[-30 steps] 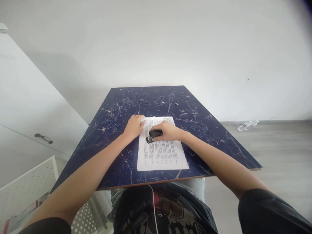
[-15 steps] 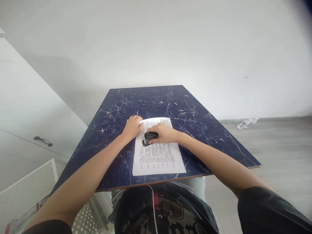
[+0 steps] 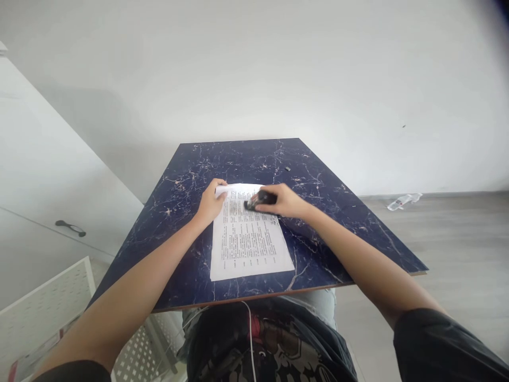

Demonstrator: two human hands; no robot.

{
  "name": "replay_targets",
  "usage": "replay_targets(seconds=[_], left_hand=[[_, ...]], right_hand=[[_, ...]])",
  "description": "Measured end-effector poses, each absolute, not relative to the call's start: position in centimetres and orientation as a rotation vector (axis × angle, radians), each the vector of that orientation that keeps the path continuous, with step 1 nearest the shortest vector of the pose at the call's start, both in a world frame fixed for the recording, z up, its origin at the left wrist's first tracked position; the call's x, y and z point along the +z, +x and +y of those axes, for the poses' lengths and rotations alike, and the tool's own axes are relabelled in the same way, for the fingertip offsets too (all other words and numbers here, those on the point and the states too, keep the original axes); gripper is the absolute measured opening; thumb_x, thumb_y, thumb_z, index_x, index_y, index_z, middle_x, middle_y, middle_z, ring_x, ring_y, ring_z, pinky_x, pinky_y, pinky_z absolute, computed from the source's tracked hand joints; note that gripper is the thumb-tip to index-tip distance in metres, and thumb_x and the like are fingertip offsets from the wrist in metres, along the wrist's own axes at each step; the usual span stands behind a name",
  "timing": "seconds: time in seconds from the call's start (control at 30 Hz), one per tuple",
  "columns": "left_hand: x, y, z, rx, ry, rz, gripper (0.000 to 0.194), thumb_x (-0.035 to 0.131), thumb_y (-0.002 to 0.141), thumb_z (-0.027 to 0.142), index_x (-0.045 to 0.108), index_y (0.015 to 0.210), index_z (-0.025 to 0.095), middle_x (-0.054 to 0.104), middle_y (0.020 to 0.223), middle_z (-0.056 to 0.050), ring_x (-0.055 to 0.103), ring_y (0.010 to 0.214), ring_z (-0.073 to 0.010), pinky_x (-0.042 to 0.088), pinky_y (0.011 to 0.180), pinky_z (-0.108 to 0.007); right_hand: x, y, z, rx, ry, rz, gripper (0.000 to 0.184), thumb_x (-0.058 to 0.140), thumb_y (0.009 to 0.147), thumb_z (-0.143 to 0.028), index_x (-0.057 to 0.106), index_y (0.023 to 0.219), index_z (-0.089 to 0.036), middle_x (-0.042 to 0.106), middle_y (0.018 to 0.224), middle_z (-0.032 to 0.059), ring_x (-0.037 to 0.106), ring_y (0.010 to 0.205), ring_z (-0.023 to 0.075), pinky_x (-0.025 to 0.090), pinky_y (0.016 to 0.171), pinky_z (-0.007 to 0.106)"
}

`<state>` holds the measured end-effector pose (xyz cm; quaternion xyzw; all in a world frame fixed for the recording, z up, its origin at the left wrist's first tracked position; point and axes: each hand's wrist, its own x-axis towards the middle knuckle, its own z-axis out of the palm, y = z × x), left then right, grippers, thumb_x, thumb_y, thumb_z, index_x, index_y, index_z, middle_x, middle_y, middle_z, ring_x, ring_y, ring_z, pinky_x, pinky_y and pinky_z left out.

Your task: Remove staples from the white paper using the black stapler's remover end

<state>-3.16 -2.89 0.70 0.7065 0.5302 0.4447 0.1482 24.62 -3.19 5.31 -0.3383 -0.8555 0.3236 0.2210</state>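
Holding a black stapler (image 3: 267, 198), the person's right grip (image 3: 287, 201) is closed around its body, with the front end pointing left over the upper part of the printed paper (image 3: 250, 244). The stapler is blurred, so whether its underside touches the page cannot be told. The left grip (image 3: 212, 200) is closed on the paper's far left corner, the thumb lying over the printed face and the other fingers at the far edge, where the corner curls up a little.

The paper lies near the front of a dark blue, marble-patterned surface (image 3: 234, 162), covered in lines of text, its near edge just short of the surface's brown front edge. A small dark object (image 3: 287, 168), too small to identify, lies on the surface beyond the stapler.

Both forearms reach in from black sleeves (image 3: 445, 339). A white cable (image 3: 252, 339) runs down over the person's dark top (image 3: 222, 345). To the left stands a white cabinet (image 3: 43, 159) with a dark handle (image 3: 70, 228); a pale perforated panel (image 3: 137, 350) shows below the surface. At the right, a clear plastic item (image 3: 404, 201) lies on the grey floor (image 3: 457, 249) beside the white wall (image 3: 318, 69).
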Motion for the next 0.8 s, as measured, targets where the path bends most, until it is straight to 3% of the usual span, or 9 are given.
replay_targets(seconds=[0.1,0.17,0.33,0.43,0.6,0.7,0.8], left_hand=[[0.8,-4.1,-2.5,1.387,2.011,1.477,0.029,0.054,0.089,0.007,0.061,0.112,0.023,0.069,0.117,-0.005,0.065,0.107,-0.0209,0.049,0.102,-0.04],[0.8,-4.7,-2.2,1.436,2.04,1.434,0.024,0.053,0.091,0.008,0.066,0.105,0.023,0.07,0.112,-0.004,0.065,0.106,-0.0208,0.048,0.104,-0.041],[0.9,-5.1,-2.0,1.503,2.04,1.253,0.02,0.057,0.094,0.013,0.07,0.105,0.023,0.071,0.108,-0.004,0.065,0.106,-0.0202,0.047,0.105,-0.041],[1.0,-4.9,-2.2,1.506,2.035,1.16,0.02,0.057,0.095,0.014,0.073,0.103,0.024,0.07,0.106,-0.004,0.065,0.103,-0.0194,0.048,0.103,-0.04],[1.2,-4.3,-2.7,1.503,2.048,1.08,0.022,0.058,0.095,0.014,0.076,0.1,0.027,0.067,0.104,-0.004,0.064,0.101,-0.019,0.048,0.1,-0.04],[1.1,-4.2,-2.6,1.493,2.06,1.092,0.024,0.058,0.096,0.014,0.077,0.101,0.028,0.067,0.104,-0.004,0.064,0.101,-0.0194,0.048,0.1,-0.041],[0.9,-4.1,-2.5,1.465,2.074,1.116,0.026,0.058,0.095,0.011,0.077,0.101,0.027,0.068,0.104,-0.004,0.064,0.101,-0.0194,0.049,0.1,-0.042]], right_hand=[[6.0,28.7,-1.0,1.009,-1.134,-2.042,0.04,0.061,0.095,-0.057,0.058,0.117,-0.024,0.072,0.102,0.0127,0.07,0.086,0.0244,0.059,0.075,0.044],[6.2,31.4,0.3,0.979,-1.195,-1.986,0.044,0.06,0.094,-0.059,0.056,0.12,-0.023,0.072,0.104,0.0147,0.071,0.091,0.0281,0.06,0.078,0.047],[5.9,33.9,1.2,0.631,-1.395,-2.422,0.037,0.078,0.079,-0.051,0.068,0.103,-0.023,0.073,0.103,0.0099,0.068,0.087,0.0273,0.054,0.076,0.045],[6.0,32.3,0.6,0.681,-1.408,-2.601,0.034,0.074,0.082,-0.054,0.072,0.09,-0.021,0.073,0.088,0.0083,0.065,0.074,0.0228,0.048,0.067,0.04],[6.7,30.2,-0.4,0.775,-1.373,-2.677,0.042,0.073,0.082,-0.061,0.065,0.072,-0.02,0.062,0.067,0.0036,0.051,0.057,0.0155,0.037,0.058,0.037],[6.7,30.2,-0.5,0.822,-1.327,-2.693,0.045,0.072,0.081,-0.063,0.063,0.071,-0.021,0.061,0.069,0.0035,0.051,0.06,0.016,0.037,0.06,0.037],[6.4,30.0,-0.5,0.754,-1.276,-2.708,0.047,0.074,0.077,-0.066,0.064,0.073,-0.021,0.066,0.086,0.0073,0.056,0.07,0.019,0.041,0.065,0.038]])
